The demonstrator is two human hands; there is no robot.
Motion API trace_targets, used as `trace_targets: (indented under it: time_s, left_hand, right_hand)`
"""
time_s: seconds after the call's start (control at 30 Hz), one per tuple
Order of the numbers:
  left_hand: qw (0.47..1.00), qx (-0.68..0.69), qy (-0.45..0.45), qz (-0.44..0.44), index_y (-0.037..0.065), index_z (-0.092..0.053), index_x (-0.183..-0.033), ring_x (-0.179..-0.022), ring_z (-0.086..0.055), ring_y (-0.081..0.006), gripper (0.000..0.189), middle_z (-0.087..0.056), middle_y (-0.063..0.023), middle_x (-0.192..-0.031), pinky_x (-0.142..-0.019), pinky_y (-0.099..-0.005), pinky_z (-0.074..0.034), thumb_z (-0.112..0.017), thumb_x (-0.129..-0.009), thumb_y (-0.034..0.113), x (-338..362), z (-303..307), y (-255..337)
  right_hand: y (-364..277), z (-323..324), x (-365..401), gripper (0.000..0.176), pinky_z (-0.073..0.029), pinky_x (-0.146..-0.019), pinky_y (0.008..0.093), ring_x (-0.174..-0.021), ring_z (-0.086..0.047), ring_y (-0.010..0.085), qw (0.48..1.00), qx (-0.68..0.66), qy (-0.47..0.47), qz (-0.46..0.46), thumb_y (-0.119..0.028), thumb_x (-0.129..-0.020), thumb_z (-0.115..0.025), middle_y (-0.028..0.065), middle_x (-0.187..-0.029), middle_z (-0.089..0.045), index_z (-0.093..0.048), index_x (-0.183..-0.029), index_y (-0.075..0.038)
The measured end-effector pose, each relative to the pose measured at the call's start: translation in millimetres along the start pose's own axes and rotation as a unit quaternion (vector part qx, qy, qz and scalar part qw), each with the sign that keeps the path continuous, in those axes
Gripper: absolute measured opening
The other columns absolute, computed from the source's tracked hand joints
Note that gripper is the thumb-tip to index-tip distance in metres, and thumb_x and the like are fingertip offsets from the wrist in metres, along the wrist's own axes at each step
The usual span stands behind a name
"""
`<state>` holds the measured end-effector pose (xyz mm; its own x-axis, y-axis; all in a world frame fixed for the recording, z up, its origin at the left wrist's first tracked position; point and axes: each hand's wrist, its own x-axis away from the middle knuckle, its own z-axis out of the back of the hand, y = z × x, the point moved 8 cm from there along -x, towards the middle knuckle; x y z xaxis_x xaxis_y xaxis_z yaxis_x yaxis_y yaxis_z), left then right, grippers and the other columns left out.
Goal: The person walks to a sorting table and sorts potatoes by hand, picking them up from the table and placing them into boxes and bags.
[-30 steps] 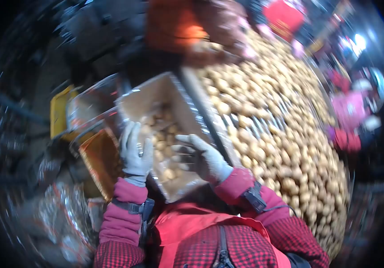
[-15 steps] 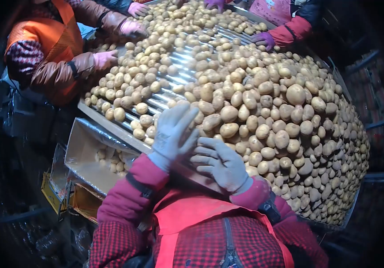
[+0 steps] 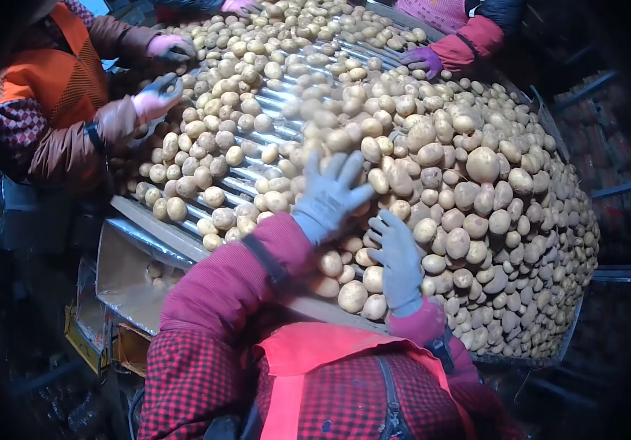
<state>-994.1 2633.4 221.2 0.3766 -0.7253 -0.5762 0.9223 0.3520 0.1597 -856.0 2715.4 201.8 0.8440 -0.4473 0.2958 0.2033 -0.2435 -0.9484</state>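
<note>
Potatoes (image 3: 469, 194) lie in a deep heap over a table with metal rollers (image 3: 253, 165). My left hand (image 3: 330, 196), in a pale grey-blue glove, is spread on potatoes at the heap's near edge. Its fingers are apart and point away from me. To its right, my right hand (image 3: 398, 258) wears a similar glove and rests against the front of the pile, fingers slightly curled and apart. Neither hand has a potato in its grip. Several loose potatoes (image 3: 352, 295) lie between the two hands near the table's front edge.
A co-worker in an orange vest (image 3: 48, 77) has both pink-gloved hands over potatoes at the left. Another person's purple-gloved hand (image 3: 422, 60) touches the far right side. Below the left edge stands a lined box (image 3: 128, 275) with some potatoes inside.
My left hand has moved right and forward onto the potatoes, its fingers spreading. My right hand has turned to point forward. Potatoes now lie where my hands were. The co-worker's hands have shifted left.
</note>
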Motion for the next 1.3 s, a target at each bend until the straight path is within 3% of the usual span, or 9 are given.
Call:
trace_targets:
  time_s: [0.17,0.2,0.43,0.77,0.83,0.97,1.03,1.13,1.3]
  left_hand:
    - [0.981,-0.022,-0.147,0.122,0.029,-0.062,-0.121,-0.138,-0.04,-0.0373,0.057,-0.041,-0.0181,-0.148,-0.104,-0.0643,-0.028,-0.084,-0.069,0.039,-3.0,10.5,-94.5]
    - [0.987,-0.014,-0.082,0.136,0.028,-0.062,-0.124,-0.14,-0.039,-0.0348,0.061,-0.041,-0.0168,-0.149,-0.106,-0.0629,-0.028,-0.084,-0.068,0.037,-5.6,31.8,-109.0]
    - [0.919,-0.098,-0.176,0.34,0.033,-0.059,-0.138,-0.139,-0.045,-0.0364,0.065,-0.045,-0.011,-0.153,-0.105,-0.0677,-0.037,-0.079,-0.076,0.037,30.8,50.0,-238.5]
    - [0.929,-0.207,-0.115,0.284,0.027,-0.048,-0.151,-0.133,-0.048,-0.0326,0.069,-0.052,-0.0118,-0.146,-0.11,-0.0566,-0.032,-0.064,-0.09,0.053,135.8,98.7,-279.3]
    - [0.893,-0.262,-0.18,0.319,0.022,-0.048,-0.152,-0.134,-0.048,-0.0359,0.065,-0.052,-0.0155,-0.147,-0.111,-0.0529,-0.035,-0.063,-0.094,0.048,141.9,108.3,-271.0]
    - [0.957,-0.194,-0.06,0.209,0.015,-0.058,-0.138,-0.126,-0.051,-0.0346,0.055,-0.056,-0.0188,-0.135,-0.103,-0.0529,-0.037,-0.068,-0.089,0.039,117.2,110.4,-202.9]
    - [0.977,-0.028,-0.143,0.158,0.013,-0.059,-0.137,-0.123,-0.056,-0.04,0.055,-0.058,-0.0198,-0.136,-0.104,-0.0517,-0.041,-0.07,-0.088,0.034,84.1,101.7,-140.3]
    - [0.973,0.044,-0.225,0.028,0.017,-0.056,-0.14,-0.138,-0.044,-0.0366,0.056,-0.049,-0.0149,-0.148,-0.116,-0.06,-0.026,-0.069,-0.089,0.037,83.8,63.6,-68.0]
    - [0.965,0.053,-0.25,0.066,0.015,-0.061,-0.13,-0.135,-0.046,-0.0363,0.047,-0.05,-0.0146,-0.145,-0.111,-0.0528,-0.034,-0.069,-0.09,0.037,100.9,85.3,-88.1]
  right_hand:
    - [19.8,-33.0,-29.4,0.045,-0.054,-0.087,0.0274,-0.111,-0.066,0.0201,0.999,0.021,-0.031,-0.013,-0.027,-0.106,-0.049,0.0106,-0.129,-0.065,-0.048,-0.145,-0.003]
    - [20.5,-36.3,-30.6,0.037,-0.054,-0.091,0.0291,-0.118,-0.062,0.0184,0.998,-0.025,-0.02,-0.049,-0.022,-0.107,-0.05,0.012,-0.133,-0.062,-0.056,-0.137,-0.001]
    - [16.3,-40.6,-40.2,0.036,-0.056,-0.079,0.0283,-0.108,-0.068,0.0191,0.995,0.018,0.004,-0.1,-0.029,-0.105,-0.051,0.0111,-0.127,-0.066,-0.063,-0.131,-0.007]
    - [18.9,-38.2,-42.9,0.037,-0.055,-0.078,0.029,-0.105,-0.067,0.0179,0.995,0.013,-0.035,-0.095,-0.031,-0.105,-0.052,0.0098,-0.126,-0.066,-0.063,-0.131,-0.008]
    - [19.3,-37.9,-43.8,0.034,-0.055,-0.076,0.0276,-0.104,-0.067,0.017,0.995,-0.006,-0.026,-0.096,-0.028,-0.106,-0.051,0.0069,-0.127,-0.066,-0.063,-0.131,-0.007]
    - [18.9,-37.4,-45.6,0.034,-0.055,-0.075,0.0275,-0.104,-0.067,0.0171,0.994,-0.005,-0.041,-0.098,-0.027,-0.106,-0.052,0.005,-0.129,-0.065,-0.062,-0.131,-0.007]
    - [21.9,-36.1,-43.9,0.034,-0.055,-0.075,0.0275,-0.104,-0.067,0.0171,0.994,-0.012,-0.04,-0.102,-0.027,-0.106,-0.052,0.0049,-0.129,-0.065,-0.062,-0.131,-0.007]
    - [19.1,-39.2,-44.9,0.034,-0.055,-0.076,0.0282,-0.104,-0.067,0.0171,0.994,-0.006,-0.037,-0.099,-0.027,-0.106,-0.052,0.0052,-0.128,-0.066,-0.063,-0.13,-0.005]
    - [20.6,-38.0,-43.3,0.033,-0.055,-0.077,0.0274,-0.104,-0.067,0.0171,0.993,-0.007,-0.031,-0.11,-0.022,-0.105,-0.052,0.005,-0.126,-0.067,-0.064,-0.13,-0.006]
